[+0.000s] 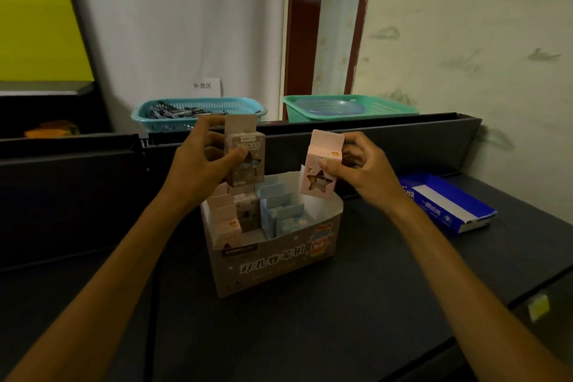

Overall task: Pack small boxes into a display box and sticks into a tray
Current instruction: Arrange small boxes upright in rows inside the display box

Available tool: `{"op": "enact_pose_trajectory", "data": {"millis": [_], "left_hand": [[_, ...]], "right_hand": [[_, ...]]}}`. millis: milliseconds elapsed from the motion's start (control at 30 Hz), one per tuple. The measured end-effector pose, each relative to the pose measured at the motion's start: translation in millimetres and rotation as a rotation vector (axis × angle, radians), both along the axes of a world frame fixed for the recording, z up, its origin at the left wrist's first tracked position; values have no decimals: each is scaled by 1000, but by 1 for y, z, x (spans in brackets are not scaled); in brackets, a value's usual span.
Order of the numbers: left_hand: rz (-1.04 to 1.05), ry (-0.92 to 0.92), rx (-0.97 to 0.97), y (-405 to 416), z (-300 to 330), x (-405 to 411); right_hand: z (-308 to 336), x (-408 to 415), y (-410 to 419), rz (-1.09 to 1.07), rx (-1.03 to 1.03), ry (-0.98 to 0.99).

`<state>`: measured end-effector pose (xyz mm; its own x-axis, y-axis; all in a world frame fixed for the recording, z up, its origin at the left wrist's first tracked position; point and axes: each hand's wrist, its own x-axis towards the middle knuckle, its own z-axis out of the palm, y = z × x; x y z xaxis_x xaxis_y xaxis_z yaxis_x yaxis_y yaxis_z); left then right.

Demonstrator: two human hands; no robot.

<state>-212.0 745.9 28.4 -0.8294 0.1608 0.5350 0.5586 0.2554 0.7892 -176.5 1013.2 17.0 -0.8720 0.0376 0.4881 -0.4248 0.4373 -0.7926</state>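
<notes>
A brown printed display box (273, 263) stands open on the dark table, with several small pink, brown and blue boxes upright inside it. My left hand (198, 164) grips a small brown box (248, 146) above the display box's left side. My right hand (362, 164) pinches a small pink box (322, 174) with a star-shaped window, tilted, over the display box's right side, where the inside is bare. A blue tray (446, 201) lies flat on the table to the right.
A raised black ledge (372, 133) runs behind the display box. On it sit a teal basket (198, 112) holding several thin metal sticks and a green basket (350, 107) with a blue dish. The table edge drops off at the right.
</notes>
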Motion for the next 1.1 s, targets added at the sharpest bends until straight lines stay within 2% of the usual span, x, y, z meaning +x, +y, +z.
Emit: {"op": "enact_pose_trajectory", "data": {"millis": [400,733,967,1100], "left_hand": [[175,0,-20,20,-1,-1],[319,4,-40,4,-3,18],[402,-2,-32,-27,-4,40],[412,-1,-18,-42,-4,50]], "right_hand": [[2,-62,16,184,121,-6],[4,-62,-14,405,82,-37],[-2,-51,-59,609,272,-101],[-9,-49,-78,641,396,-145]]}}
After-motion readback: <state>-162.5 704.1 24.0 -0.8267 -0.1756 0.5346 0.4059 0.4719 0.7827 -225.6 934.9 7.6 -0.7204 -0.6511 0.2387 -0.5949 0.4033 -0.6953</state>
